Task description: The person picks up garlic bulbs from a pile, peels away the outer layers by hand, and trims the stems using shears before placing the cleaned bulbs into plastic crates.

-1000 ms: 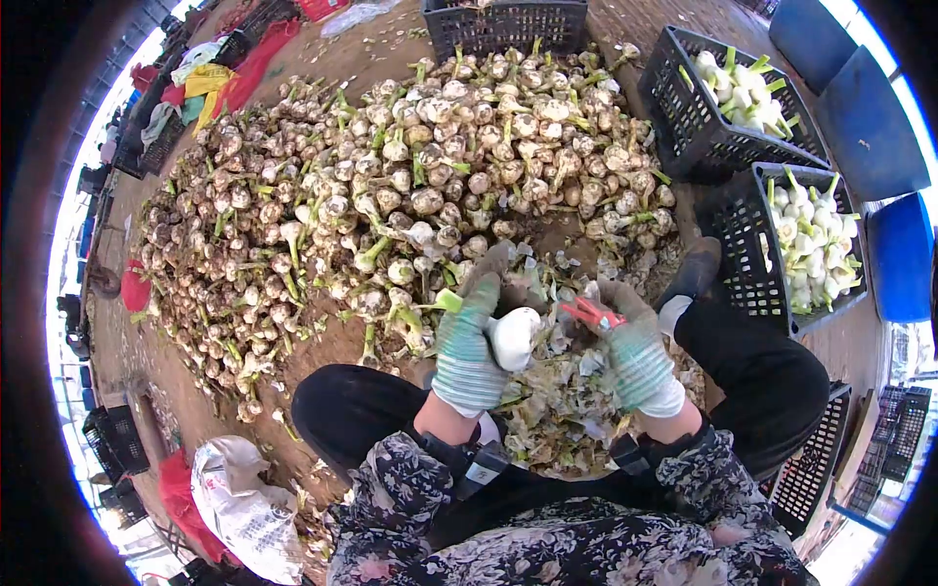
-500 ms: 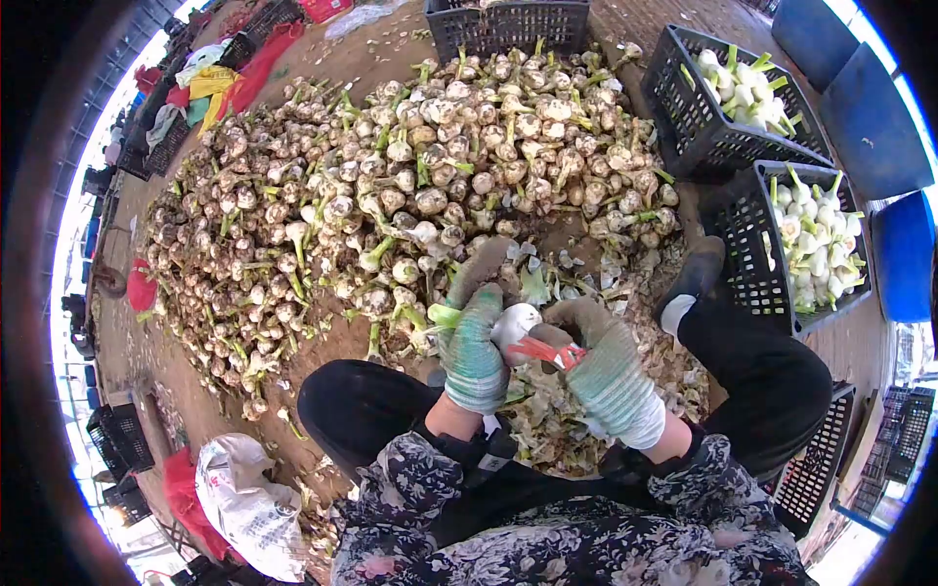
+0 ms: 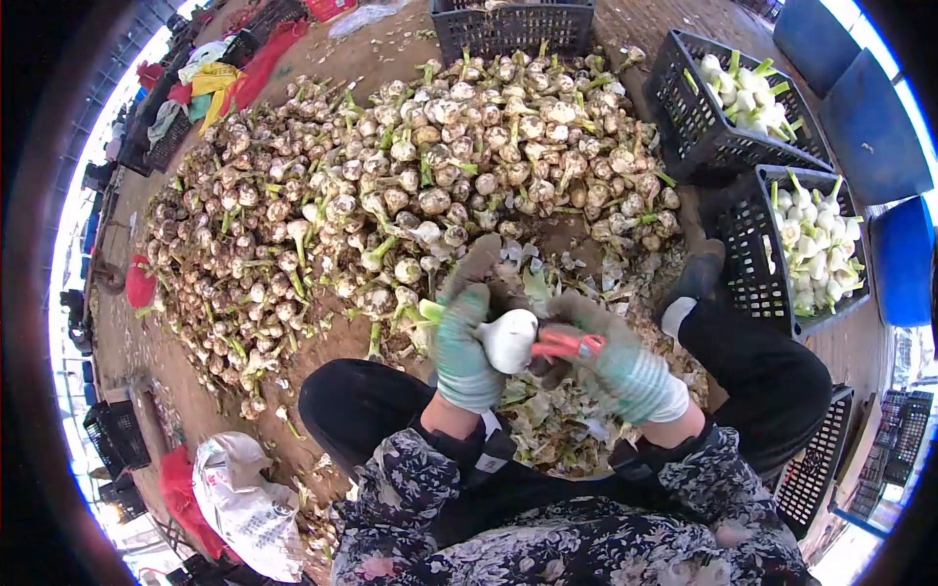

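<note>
My left hand (image 3: pixel 467 344), in a green and grey work glove, is closed round a white garlic bulb (image 3: pixel 509 342). The bulb's cut green stem (image 3: pixel 431 312) pokes out on the left side of that hand. Gripped in my gloved right hand (image 3: pixel 618 363) is a small red-handled tool (image 3: pixel 569 345), its working end hidden beside the bulb. Its red part almost meets the bulb's right side. Beneath both hands lies a heap of peeled garlic skins (image 3: pixel 562 420), between my legs.
A wide pile of unpeeled garlic (image 3: pixel 420 186) covers the floor ahead. On the right, two black crates (image 3: pixel 747 259) hold clean white bulbs. Another black crate (image 3: pixel 513 31) stands behind the pile. A white sack (image 3: pixel 244 508) lies at lower left, and blue barrels (image 3: pixel 904 259) at far right.
The bulb has turned in my left hand, and more of its clean white side shows. My right hand has shifted slightly right and down with the red-handled tool.
</note>
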A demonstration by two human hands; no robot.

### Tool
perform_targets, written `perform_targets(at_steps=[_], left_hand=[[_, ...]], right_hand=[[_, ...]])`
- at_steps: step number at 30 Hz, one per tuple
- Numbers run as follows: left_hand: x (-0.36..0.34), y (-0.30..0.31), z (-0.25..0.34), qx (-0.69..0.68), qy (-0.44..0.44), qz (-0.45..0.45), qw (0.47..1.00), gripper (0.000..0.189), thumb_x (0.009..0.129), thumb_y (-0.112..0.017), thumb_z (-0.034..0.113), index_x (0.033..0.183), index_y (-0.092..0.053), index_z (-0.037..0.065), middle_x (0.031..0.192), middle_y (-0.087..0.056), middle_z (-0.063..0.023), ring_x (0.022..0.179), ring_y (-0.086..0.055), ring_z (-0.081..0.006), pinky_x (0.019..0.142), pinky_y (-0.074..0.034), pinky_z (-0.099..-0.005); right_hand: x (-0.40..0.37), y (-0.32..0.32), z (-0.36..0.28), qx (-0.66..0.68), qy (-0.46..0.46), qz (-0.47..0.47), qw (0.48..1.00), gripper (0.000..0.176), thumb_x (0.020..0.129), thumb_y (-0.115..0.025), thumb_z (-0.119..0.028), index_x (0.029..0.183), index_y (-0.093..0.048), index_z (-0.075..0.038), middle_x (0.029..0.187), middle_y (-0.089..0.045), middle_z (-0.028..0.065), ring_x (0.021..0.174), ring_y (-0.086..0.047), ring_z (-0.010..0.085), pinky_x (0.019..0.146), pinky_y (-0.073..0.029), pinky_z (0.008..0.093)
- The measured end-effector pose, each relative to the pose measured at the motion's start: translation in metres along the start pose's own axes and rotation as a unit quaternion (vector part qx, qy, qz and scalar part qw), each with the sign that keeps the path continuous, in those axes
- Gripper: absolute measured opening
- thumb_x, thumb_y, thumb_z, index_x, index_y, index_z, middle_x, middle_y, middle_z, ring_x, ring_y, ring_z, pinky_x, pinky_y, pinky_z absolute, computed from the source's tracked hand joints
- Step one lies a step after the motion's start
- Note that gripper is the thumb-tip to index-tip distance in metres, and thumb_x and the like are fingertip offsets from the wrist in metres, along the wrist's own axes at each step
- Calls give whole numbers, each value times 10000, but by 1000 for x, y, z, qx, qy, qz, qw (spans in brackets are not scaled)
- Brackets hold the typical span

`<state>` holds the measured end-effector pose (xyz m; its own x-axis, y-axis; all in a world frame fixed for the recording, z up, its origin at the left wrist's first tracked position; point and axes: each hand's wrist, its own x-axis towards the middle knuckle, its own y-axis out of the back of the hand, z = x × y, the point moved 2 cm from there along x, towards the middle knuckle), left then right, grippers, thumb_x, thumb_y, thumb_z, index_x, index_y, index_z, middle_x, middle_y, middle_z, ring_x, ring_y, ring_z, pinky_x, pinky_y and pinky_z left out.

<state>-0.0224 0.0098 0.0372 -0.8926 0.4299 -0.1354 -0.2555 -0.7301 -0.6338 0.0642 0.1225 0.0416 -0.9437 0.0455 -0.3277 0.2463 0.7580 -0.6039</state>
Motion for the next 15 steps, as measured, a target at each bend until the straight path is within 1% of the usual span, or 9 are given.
perform_targets(at_steps=[2,4,5,6,8,10,12,14,15], left_hand=[[3,2,1,-119,69,19,990,414,817,-452,115,1222,-442,29,1140,-535,-80,878,-564,-158,731,-489,-298],[5,7,-4,-139,89,17,986,414,814,-443,132,1213,-447,18,1112,-549,-90,904,-574,-176,749,-494,-316],[7,6,-9,-153,127,16,980,413,814,-438,132,1208,-447,9,1076,-562,-90,887,-577,-173,738,-497,-310],[9,6,-14,-167,164,15,972,412,813,-433,133,1203,-448,-1,1041,-576,-89,871,-579,-169,726,-501,-305],[7,12,-20,-169,212,2,963,374,812,-429,129,1156,-478,-9,960,-591,-94,825,-589,-188,708,-509,-303],[3,24,-39,-231,328,-7,916,300,817,-427,137,1069,-518,4,893,-594,-100,772,-598,-201,669,-519,-303],[0,29,-58,-243,336,51,909,226,825,-431,144,982,-536,19,880,-597,-117,732,-606,-216,647,-529,-322],[-9,14,-47,-213,399,78,888,204,826,-439,138,970,-528,22,861,-601,-119,724,-609,-208,635,-532,-323],[-9,12,-45,-185,393,62,898,230,825,-436,124,1017,-513,23,855,-599,-116,718,-611,-203,642,-533,-314]], right_hand=[[-1,8,2,-110,1,-18,994,589,766,-642,-344,1165,-410,21,998,-568,125,979,-554,208,803,-457,279],[-3,4,4,-130,105,97,981,370,824,-553,-162,1139,-465,11,1004,-572,85,950,-541,161,851,-415,273],[1,-5,-5,-254,95,166,948,381,797,-570,-155,1139,-483,-13,999,-577,95,898,-556,193,811,-422,292],[4,-6,-4,-254,97,168,948,381,797,-570,-155,1139,-483,-13,999,-577,95,898,-556,193,811,-422,292],[5,-14,-11,-473,373,170,780,377,779,-570,-149,1129,-500,-29,979,-571,114,838,-554,251,759,-419,304],[13,-18,-12,-460,375,198,780,332,766,-552,-121,1088,-533,-43,916,-587,150,776,-559,310,697,-433,330],[19,-18,-9,-496,305,167,796,294,761,-557,-129,1046,-562,-54,861,-610,165,741,-578,315,638,-441,362],[31,-14,-14,-560,274,181,760,252,764,-551,-121,1006,-593,-63,826,-614,180,720,-582,330,603,-448,359],[46,6,-3,-535,240,171,792,258,798,-517,-91,1044,-568,-31,779,-607,113,671,-575,243,588,-453,322]])
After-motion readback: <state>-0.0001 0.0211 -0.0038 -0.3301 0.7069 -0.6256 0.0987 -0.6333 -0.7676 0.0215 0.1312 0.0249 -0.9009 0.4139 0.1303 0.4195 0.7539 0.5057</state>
